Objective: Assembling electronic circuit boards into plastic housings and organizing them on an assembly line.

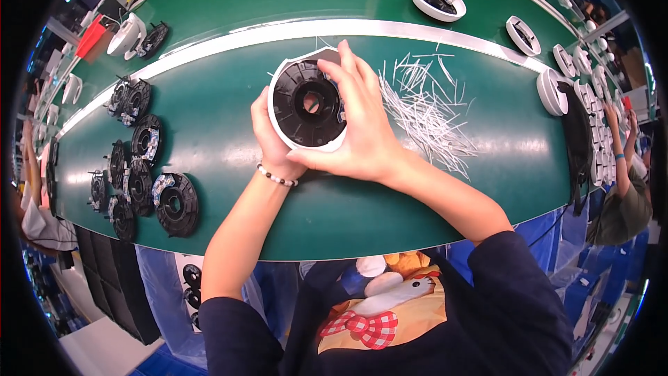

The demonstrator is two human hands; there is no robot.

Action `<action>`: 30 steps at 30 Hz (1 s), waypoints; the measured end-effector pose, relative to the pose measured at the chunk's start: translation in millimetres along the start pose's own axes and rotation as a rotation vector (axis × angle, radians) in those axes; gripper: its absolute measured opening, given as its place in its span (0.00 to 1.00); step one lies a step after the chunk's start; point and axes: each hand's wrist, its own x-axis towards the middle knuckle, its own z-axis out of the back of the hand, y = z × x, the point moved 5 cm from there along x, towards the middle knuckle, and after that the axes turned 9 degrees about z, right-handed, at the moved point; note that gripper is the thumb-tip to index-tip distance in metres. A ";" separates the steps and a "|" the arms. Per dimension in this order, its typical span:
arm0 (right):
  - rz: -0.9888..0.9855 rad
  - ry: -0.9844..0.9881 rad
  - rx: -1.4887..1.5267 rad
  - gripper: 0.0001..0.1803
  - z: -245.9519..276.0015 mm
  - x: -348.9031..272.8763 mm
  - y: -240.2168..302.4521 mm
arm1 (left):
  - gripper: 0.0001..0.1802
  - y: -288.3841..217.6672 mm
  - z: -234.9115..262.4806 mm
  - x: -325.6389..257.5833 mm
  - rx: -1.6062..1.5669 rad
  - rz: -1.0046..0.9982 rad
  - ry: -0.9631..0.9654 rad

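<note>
Between my two hands, above the green table, is a round white plastic housing (276,124) with a black ring-shaped insert (296,108) seated in it. The insert has a hole in its middle. My left hand (268,129) wraps the housing from its left and lower side, its fingers partly hidden behind it. Over the right side and rim lies my right hand (362,111), thumb along the lower edge and fingertips at the top of the black insert. A heap of thin white strips (431,115) lies just right of my right hand.
Several black ring-shaped parts with small circuit boards (177,203) stand at the left of the green table (334,216). Beyond a pale rail (348,28), white housings with black inserts (437,1) sit on a green surface. Other people (619,174) are at the far right and left.
</note>
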 end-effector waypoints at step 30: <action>0.107 0.076 -0.047 0.59 -16.9 -2.8 0.3 | 0.27 -10.7 -4.6 -3.4 -0.003 0.021 -0.321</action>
